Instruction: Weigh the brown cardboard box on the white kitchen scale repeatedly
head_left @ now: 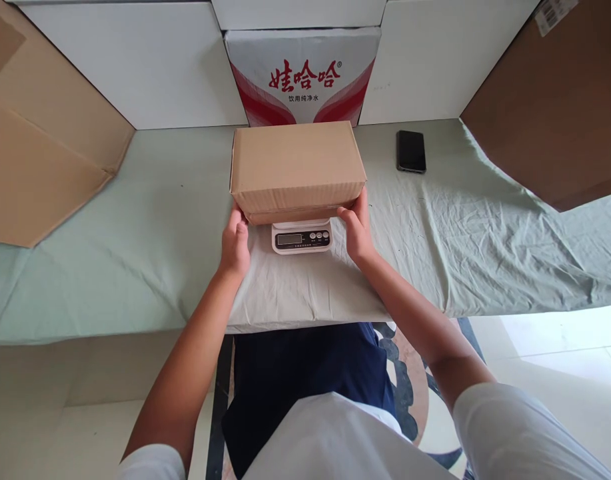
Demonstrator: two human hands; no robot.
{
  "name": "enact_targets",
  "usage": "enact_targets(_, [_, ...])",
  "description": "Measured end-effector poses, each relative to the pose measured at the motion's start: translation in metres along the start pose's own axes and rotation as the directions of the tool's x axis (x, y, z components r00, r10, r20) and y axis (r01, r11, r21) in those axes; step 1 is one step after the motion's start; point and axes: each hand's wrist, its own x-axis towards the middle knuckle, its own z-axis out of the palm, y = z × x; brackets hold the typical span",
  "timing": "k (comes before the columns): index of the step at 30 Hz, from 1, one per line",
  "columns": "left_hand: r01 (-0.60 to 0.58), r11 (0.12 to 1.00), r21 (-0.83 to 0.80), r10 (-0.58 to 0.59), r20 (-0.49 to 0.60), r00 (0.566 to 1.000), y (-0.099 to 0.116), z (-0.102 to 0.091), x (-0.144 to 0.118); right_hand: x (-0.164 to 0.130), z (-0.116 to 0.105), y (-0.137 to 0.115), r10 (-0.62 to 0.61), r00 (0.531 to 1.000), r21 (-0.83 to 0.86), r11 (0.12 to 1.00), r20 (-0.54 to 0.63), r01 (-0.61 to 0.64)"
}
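1. Centre of frame: closed brown cardboard box point(298, 167), sitting on or just over a small white digital kitchen scale point(301, 237); can't tell if its full weight is on the platform. The box overhangs the scale on both sides.
2. Left hand point(235, 243), centre-left: fingers curled round the box's lower left near corner, gripping its bottom edge.
3. Right hand point(358, 230), centre-right: same on the lower right near corner, fingers tucked under the edge, thumb on the front face.
4. Scale display and buttons face the camera, just below the box; the readout is too small to read.
5. Table covered with a wrinkled pale green cloth point(460, 233).
6. Black phone point(411, 151), upper right of centre, lying flat and well apart from the box.
7. Behind the box, top centre: red-and-white water carton point(302, 77) with Chinese print, against white panels.
8. Large flattened cardboard sheets lean at the upper left point(40, 140) and upper right point(560, 113).
9. Risk, judged: the box is much wider than the scale, so an off-centre placement could tip it or slide the scale on the loose cloth.
10. Risk, judged: hands touching the box would skew any reading; the overhang could also hide the display.
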Motion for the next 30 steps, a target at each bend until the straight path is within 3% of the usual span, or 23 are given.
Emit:
enact_targets(7, [-0.026,0.999,-0.041,0.027,0.013,1.000,0.002,-0.001,0.000,-0.001,0.000,0.001,-0.023,1.000,-0.027,0.999,-0.007,0.023])
enact_targets(11, [-0.089,0.990,-0.111,0.077,-0.104,0.992,-0.006,-0.012,0.007,0.006,-0.015,0.002,-0.032,0.992,0.019,0.999,-0.123,0.035])
enact_targets(15, [-0.048,0.991,-0.127,0.030,-0.143,0.989,-0.014,-0.018,0.011,0.014,-0.031,0.004,0.028,0.979,0.099,0.995,-0.201,-0.008])
enact_targets(20, [-0.020,0.985,-0.169,0.007,-0.073,0.997,-0.011,-0.009,0.007,0.010,-0.022,0.008,0.057,0.987,0.127,0.991,-0.151,-0.038])
enact_targets(25, [0.081,0.985,-0.150,-0.084,-0.011,0.996,-0.006,-0.001,0.001,-0.003,-0.001,0.006,-0.007,0.999,0.035,0.999,-0.033,0.008])
enact_targets(30, [0.092,0.987,-0.131,-0.093,-0.001,0.996,-0.007,-0.002,0.000,-0.010,0.003,0.000,-0.035,0.999,-0.039,0.999,-0.032,0.034])
